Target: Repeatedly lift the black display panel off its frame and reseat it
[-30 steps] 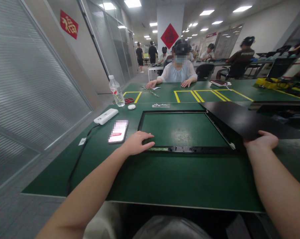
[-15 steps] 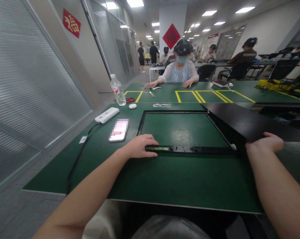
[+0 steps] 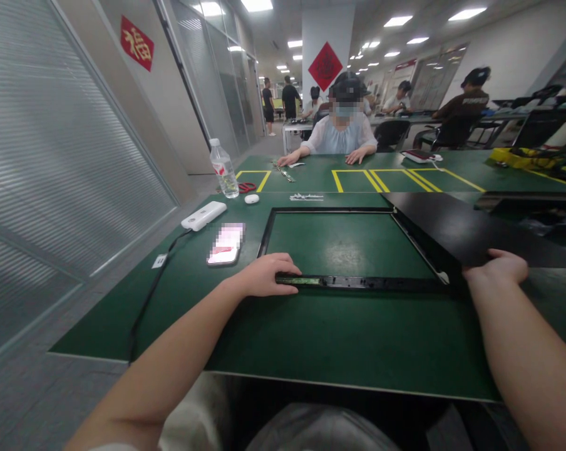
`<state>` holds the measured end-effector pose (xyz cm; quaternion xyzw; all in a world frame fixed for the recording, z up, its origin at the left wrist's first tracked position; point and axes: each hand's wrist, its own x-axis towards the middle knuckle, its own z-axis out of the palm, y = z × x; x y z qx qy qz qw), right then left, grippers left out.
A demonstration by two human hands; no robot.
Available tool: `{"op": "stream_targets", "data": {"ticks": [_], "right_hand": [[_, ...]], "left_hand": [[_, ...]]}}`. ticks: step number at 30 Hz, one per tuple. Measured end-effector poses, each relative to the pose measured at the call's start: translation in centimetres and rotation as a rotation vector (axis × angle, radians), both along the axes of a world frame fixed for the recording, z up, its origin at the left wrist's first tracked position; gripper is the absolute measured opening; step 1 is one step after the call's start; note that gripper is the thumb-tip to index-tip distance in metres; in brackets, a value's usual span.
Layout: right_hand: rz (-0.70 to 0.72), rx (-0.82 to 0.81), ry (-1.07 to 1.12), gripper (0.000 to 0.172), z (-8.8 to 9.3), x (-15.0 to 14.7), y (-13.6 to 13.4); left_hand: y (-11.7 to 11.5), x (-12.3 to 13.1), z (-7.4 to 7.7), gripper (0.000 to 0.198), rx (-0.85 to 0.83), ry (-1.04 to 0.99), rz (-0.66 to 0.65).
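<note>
A thin black rectangular frame (image 3: 372, 284) lies flat on the green table, and table shows through its middle. My left hand (image 3: 267, 275) grips the frame's near left corner, thumb and fingers on either side of the bar. Beside those fingertips, a green circuit strip (image 3: 308, 281) sits in the near bar. At the right, my right hand (image 3: 501, 268) holds the near edge of a black flat panel (image 3: 456, 222), fingers partly hidden beneath it. The panel is tilted, its far left corner at the frame's far right corner. A small white piece (image 3: 443, 277) shows at the near right corner.
Left of the frame are a phone (image 3: 226, 244), a white power bank (image 3: 204, 215) with a black strap, a white earbud case (image 3: 252, 199), a water bottle (image 3: 223, 169) and red-handled scissors (image 3: 247, 187). White strips (image 3: 306, 197) lie beyond the frame. A person (image 3: 342, 131) sits opposite.
My right hand has shifted very slightly left along with the panel's edge. My left hand keeps its grip on the frame's corner. The view has turned a little.
</note>
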<state>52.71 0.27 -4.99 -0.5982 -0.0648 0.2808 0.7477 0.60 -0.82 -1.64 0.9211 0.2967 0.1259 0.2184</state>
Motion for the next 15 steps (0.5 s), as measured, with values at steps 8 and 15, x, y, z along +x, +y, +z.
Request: {"op": "stream_targets", "data": {"ticks": [8, 15], "right_hand": [[-0.102, 0.21, 0.22, 0.02, 2.3, -2.1, -0.8], [-0.08, 0.328, 0.23, 0.017, 3.8, -4.1, -1.4]], "left_hand": [[0.2, -0.3, -0.2, 0.034, -0.075, -0.056, -0.03], [0.4, -0.1, -0.2, 0.034, -0.208, -0.331, 0.13]]}}
